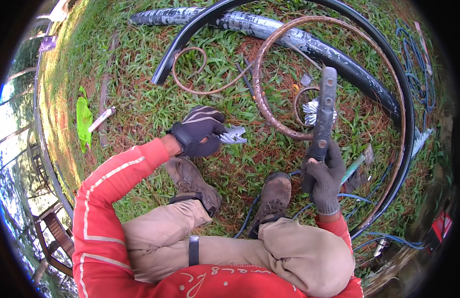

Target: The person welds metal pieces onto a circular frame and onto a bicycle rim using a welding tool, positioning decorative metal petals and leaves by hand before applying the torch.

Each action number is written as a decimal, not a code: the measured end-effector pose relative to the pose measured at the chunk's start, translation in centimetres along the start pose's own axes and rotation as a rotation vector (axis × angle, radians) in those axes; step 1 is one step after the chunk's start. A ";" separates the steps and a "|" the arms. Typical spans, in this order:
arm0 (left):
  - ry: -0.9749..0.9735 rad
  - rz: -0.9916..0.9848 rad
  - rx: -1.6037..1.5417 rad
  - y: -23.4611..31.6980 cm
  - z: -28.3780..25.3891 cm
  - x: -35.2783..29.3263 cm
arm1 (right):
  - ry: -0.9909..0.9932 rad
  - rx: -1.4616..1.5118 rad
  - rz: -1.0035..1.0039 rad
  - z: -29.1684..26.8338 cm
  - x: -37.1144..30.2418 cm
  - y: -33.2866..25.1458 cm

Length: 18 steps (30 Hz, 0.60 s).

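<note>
While your left grip pinches the silver piece near the frame's middle and your right grip wraps the dark bar at centre right, the silver piece could drop into the grass if you pinch its end too loosely.

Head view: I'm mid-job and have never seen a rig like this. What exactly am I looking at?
There's no machine: these are a person's own two gloved hands, filmed by a wide fisheye camera worn on the head and looking down, so straight edges bend. The left hand holds silvery metal pieces; the right hand holds a dark bar with round rivet-like spots. On the grass lie a scuffed black pipe, a coppery-brown loop and, toward the right, blue rope.
</note>
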<state>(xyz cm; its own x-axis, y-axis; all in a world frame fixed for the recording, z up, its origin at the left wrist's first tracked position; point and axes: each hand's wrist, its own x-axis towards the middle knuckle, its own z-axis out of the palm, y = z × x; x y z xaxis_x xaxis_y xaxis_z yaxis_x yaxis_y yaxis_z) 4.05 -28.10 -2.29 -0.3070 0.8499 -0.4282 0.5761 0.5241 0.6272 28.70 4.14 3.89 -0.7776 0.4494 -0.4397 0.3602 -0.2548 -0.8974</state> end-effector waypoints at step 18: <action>-0.147 -0.334 -1.257 -3.4 -12.1 12.9 | 0.822 -0.798 -0.304 -5.1 -4.0 10.0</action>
<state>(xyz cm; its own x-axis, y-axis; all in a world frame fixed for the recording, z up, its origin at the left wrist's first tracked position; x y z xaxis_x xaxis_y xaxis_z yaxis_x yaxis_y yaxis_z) -11.09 -18.28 -2.09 -0.1654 0.6980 -0.6967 -0.6324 0.4670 0.6180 38.05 4.15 -3.49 -0.4271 0.8888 0.1662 0.6641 0.4331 -0.6095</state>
